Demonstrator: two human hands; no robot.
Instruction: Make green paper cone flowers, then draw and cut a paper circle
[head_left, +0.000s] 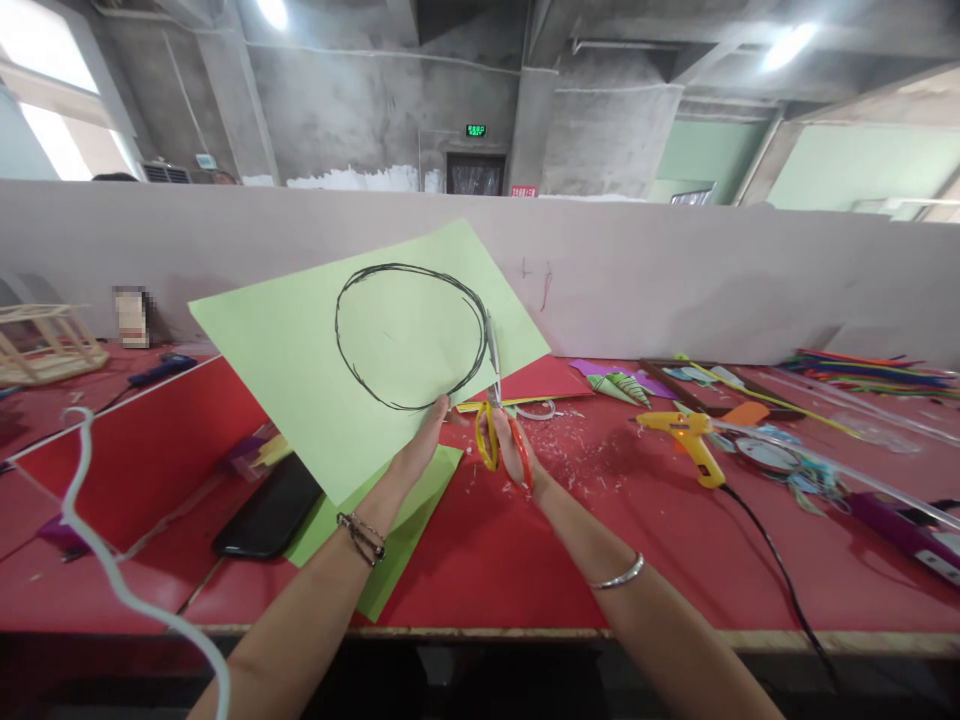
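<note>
A light green sheet of paper (300,340) is held up in front of me, with a rough circle drawn on it in black. My left hand (431,430) grips the sheet at its lower edge, just below the circle; most of its fingers are hidden behind the paper. In my right hand (511,452) is a pair of scissors (493,385) with one yellow and one red handle loop. Their blades point upward at the right side of the circle, against the paper. Another green sheet (412,520) lies on the table under my left forearm.
A yellow glue gun (686,435) with a black cord lies to the right amid paper scraps. Left are a black phone-like object (266,515), a red panel (150,450) and a white cable (97,530). A low grey partition (637,270) stands behind the red table (540,570).
</note>
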